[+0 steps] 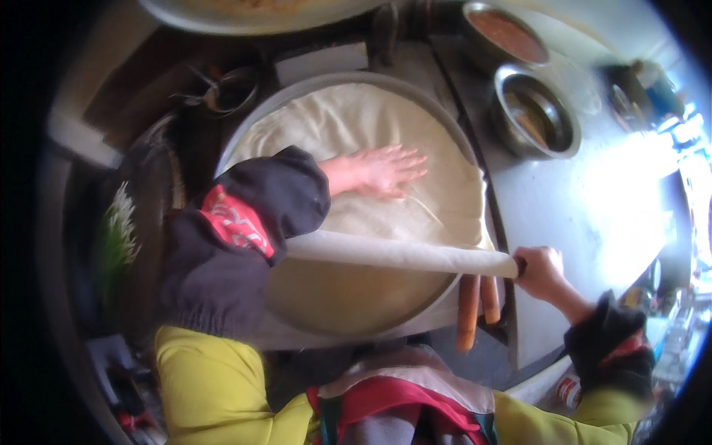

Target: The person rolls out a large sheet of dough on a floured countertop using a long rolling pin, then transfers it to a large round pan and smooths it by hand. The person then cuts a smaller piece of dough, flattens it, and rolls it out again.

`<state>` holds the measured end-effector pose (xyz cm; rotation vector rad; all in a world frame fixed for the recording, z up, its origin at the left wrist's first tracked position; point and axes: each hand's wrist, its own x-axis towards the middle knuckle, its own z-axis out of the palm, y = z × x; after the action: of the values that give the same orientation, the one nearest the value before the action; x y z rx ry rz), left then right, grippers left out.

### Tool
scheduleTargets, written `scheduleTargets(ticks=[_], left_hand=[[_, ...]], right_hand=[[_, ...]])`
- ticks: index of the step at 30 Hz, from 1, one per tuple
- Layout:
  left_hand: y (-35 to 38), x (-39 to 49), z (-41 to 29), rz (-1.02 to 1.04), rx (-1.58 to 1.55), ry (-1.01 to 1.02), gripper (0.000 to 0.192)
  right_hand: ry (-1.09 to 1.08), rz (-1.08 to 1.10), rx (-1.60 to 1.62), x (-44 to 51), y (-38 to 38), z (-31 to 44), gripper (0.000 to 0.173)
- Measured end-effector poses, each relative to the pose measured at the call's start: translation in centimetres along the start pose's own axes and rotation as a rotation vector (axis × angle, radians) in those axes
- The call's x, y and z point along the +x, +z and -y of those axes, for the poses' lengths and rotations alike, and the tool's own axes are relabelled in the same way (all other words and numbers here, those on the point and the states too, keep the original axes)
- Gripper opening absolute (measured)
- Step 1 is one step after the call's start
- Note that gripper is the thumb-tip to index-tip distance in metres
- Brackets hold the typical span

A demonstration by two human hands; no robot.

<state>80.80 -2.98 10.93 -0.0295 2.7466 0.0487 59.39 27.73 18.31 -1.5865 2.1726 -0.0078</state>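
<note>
A thin, wrinkled sheet of pale dough (pixel 439 167) covers the far part of a large round flat pan (pixel 356 303). My left hand (pixel 386 172) lies palm down on this sheet with its fingers spread, holding nothing. Across the pan runs a rolling pin (pixel 400 253) that looks wrapped in dough, and the sheet reaches up to it. My right hand (pixel 539 272) grips the pin's right end, beyond the pan's rim. My left sleeve hides the pin's other end. Below the pin, the near part of the pan's surface is uncovered.
Two wooden handles (pixel 469 314) stick out at the pan's near right. On the metal counter (pixel 534 211) stand a steel bowl (pixel 523 147) and a bowl of reddish food (pixel 509 36). At left are a small pot (pixel 233 92) and green stalks with white ends (pixel 119 228). A large rim (pixel 222 25) hangs over the far side.
</note>
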Motion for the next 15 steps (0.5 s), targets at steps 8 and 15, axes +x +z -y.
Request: scheduleTargets(ticks=[8, 15], left_hand=[[1.5, 0.9, 1.2, -0.084, 0.05, -0.044, 0.067], [1.0, 1.7, 0.0, -0.009, 0.027, -0.069, 0.064]], right_hand=[[0.075, -0.003, 0.03, -0.9, 1.3, 5.7, 0.007], [0.117, -0.026, 0.122, -2.2, 2.7, 10.0, 0.009]])
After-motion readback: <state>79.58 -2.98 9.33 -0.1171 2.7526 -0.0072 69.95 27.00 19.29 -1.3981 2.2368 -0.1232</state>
